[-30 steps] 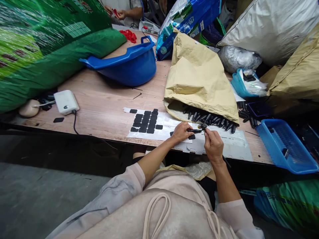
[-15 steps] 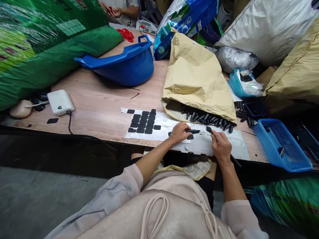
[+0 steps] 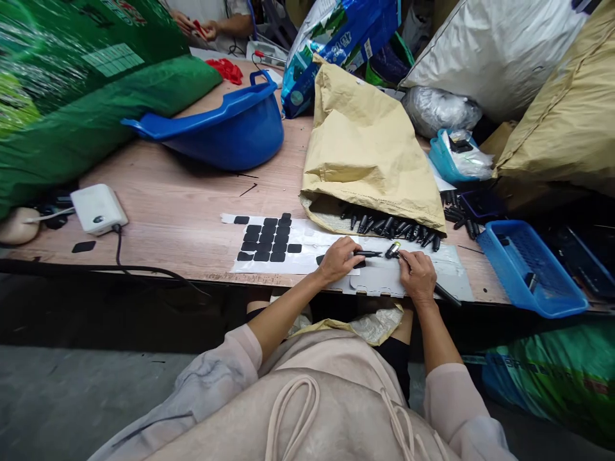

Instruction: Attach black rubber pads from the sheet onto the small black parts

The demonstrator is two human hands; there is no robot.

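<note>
My left hand (image 3: pixel 339 258) is closed at the front edge of the table, pinching a slim black piece (image 3: pixel 369 253) that points right. A few centimetres to its right, my right hand (image 3: pixel 417 276) is closed around a small hammer-like tool. The tool's short head (image 3: pixel 393 250), with a shiny part and a yellow-green end, is close to the tip of the black piece. Its black handle (image 3: pixel 448 294) sticks out behind my hand. Under both hands lies a pale taped sheet (image 3: pixel 379 282). Black tapered parts (image 3: pixel 389 226) spill from a tan sack (image 3: pixel 365 147) just beyond.
Black rounded patches (image 3: pixel 265 238) lie in rows on white paper to the left. A blue basket (image 3: pixel 533 275) stands at the right edge. Farther back are a blue basin (image 3: pixel 225 131), a white box with a cable (image 3: pixel 99 208) and large bags. Another person's hands (image 3: pixel 202 27) hold something red.
The tool's head has turned, so its shiny part and yellow-green end now show. My left hand still pinches the black piece. The whole view has shifted slightly.
</note>
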